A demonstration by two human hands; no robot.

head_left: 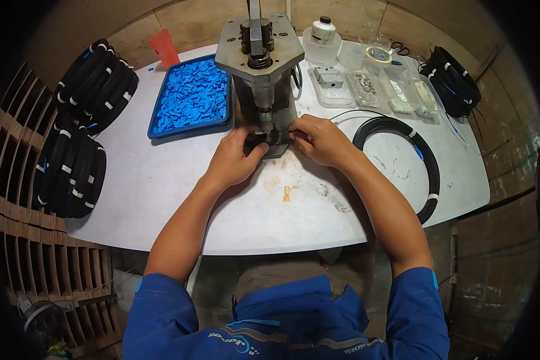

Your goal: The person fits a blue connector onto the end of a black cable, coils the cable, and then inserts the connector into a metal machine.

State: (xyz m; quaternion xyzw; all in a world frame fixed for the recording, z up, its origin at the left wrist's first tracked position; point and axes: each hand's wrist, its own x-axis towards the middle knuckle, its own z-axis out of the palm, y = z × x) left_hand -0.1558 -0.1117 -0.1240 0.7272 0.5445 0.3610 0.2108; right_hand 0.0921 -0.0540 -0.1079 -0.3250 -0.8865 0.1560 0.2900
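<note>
A metal hand press (261, 51) stands at the back middle of the table, its ram pointing down at the base. My left hand (235, 157) is at the left of the press base, fingers curled in under the ram and thumb near the front edge. What its fingertips hold is too small and dark to make out. On the other side, my right hand (321, 139) is closed in a pinch close to the base. A thin black cable (357, 111) runs from the black cable coil (431, 171) to this hand; its end at the press is hidden.
Left of the press lies a dark tray (152, 127) full of small blue pieces. Bundled black coils (72, 168) stand at the left edge, another bundle (453, 81) at the back right. Clear plastic boxes (366, 90), a white bottle (323, 33) and a red cup (164, 48) sit at the back.
</note>
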